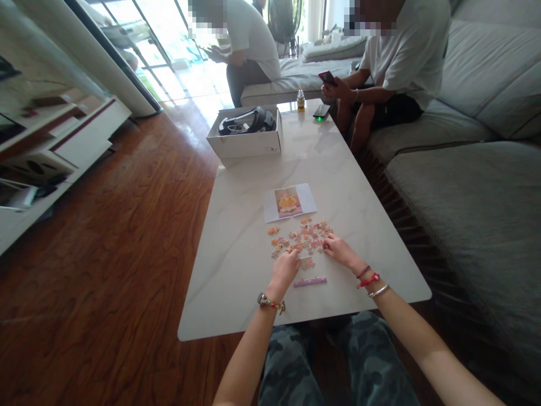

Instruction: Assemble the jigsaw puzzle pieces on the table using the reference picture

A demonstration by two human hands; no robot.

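Several loose pink and orange jigsaw pieces (301, 235) lie scattered on the white marble table (245, 265). My left hand (285, 267) rests among the nearer pieces with its fingers curled down onto them. My right hand (338, 250) is at the right edge of the scatter, fingers pinched on a piece. A printed picture of a yellow cartoon figure (289, 202) lies just beyond the pieces. A short purple strip (310, 281) lies near the table's front edge, between my wrists.
A white open box (245, 141) holding a black headset stands at the far end, with a small bottle (300, 99) and a dark phone (322, 111) beyond it. Two people sit on the grey sofa (465, 186), which runs along the right. Wooden floor lies left.
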